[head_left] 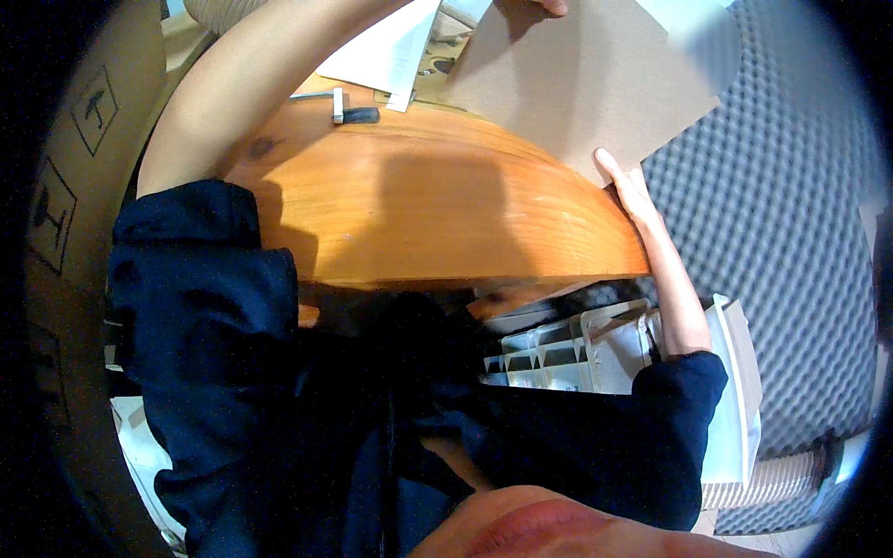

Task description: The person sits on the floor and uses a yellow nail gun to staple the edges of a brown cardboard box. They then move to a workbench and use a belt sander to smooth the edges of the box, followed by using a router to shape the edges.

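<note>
A plain brown cardboard sheet (558, 84) slants over the far right part of the wooden table. My right hand (628, 186) grips its near right corner, the thumb lying on the upper face and the other fingers hidden beneath. My left arm reaches across the far left side and out of the picture. Of my left hand (549, 6), only a few fingertips show at the top edge, above the sheet and casting a shadow on it. Those fingertips look closed together; what they hold, if anything, is cut off from view.
On the wooden table (409, 205) lie a small tool with a white and dark end (349, 110) and white papers (381, 51). Grey egg-crate foam (763, 214) covers the right side. Below the table stands a pale compartment tray (549, 358). Large cardboard boxes (84, 186) stand left.
</note>
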`<state>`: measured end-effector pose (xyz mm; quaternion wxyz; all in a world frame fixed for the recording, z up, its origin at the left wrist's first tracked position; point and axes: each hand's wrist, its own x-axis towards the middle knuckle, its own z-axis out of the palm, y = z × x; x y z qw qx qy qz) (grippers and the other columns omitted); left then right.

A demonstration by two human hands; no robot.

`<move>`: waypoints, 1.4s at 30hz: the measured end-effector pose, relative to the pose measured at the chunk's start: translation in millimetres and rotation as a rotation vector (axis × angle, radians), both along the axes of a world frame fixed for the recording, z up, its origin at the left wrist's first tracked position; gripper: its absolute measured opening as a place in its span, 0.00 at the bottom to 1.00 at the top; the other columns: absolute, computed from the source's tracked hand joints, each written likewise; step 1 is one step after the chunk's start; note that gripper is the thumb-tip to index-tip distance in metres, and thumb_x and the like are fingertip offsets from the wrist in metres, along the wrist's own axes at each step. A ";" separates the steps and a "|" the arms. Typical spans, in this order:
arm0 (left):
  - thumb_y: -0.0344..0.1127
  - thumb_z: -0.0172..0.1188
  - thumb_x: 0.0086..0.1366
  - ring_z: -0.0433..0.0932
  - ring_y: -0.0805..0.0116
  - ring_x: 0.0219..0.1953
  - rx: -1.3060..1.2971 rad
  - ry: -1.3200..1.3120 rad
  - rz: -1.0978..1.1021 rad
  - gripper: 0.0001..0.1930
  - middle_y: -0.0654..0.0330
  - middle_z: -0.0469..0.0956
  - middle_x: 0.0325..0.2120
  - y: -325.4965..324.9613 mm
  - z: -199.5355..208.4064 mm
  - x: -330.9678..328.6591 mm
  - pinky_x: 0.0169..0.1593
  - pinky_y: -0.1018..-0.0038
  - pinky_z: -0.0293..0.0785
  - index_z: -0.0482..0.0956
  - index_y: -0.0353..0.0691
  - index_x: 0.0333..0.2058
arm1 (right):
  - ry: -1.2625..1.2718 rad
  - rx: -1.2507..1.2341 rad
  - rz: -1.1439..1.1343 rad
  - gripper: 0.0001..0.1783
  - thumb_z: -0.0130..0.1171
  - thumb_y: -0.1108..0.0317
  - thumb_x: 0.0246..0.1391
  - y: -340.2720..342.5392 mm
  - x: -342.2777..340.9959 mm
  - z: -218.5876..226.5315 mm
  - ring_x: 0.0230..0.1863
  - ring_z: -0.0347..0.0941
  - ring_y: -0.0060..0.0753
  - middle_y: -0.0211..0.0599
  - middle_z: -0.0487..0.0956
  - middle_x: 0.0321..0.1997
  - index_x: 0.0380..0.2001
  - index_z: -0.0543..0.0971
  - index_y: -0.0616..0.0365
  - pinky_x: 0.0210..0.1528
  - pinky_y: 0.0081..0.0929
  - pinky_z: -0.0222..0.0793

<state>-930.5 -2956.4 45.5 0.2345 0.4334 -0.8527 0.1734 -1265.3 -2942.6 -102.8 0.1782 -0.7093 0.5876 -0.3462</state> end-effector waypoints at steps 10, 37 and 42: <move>0.49 0.36 0.70 0.79 0.51 0.32 0.219 0.804 -0.402 0.28 0.37 0.76 0.31 -34.6 5.9 -5.0 0.36 0.63 0.78 0.63 0.22 0.47 | -0.117 -0.306 -0.018 0.46 0.71 0.56 0.40 14.4 -29.6 43.0 0.57 0.65 0.39 0.47 0.69 0.56 0.57 0.60 0.66 0.60 0.33 0.59; 0.37 0.32 0.72 0.77 0.63 0.44 0.634 0.876 -0.552 0.24 0.40 0.72 0.42 1.6 6.8 -9.2 0.48 0.79 0.78 0.67 0.17 0.48 | -0.303 -0.559 -0.129 0.42 0.60 0.43 0.46 75.3 -73.6 144.0 0.59 0.64 0.40 0.51 0.71 0.56 0.57 0.68 0.62 0.62 0.35 0.55; 0.38 0.36 0.71 0.75 0.73 0.33 0.845 0.909 -0.542 0.19 0.56 0.67 0.31 -25.8 -32.7 -28.3 0.48 0.80 0.79 0.68 0.24 0.41 | -0.227 -0.653 -0.174 0.35 0.64 0.45 0.43 73.1 -53.3 157.6 0.52 0.71 0.35 0.41 0.77 0.48 0.52 0.76 0.55 0.58 0.31 0.61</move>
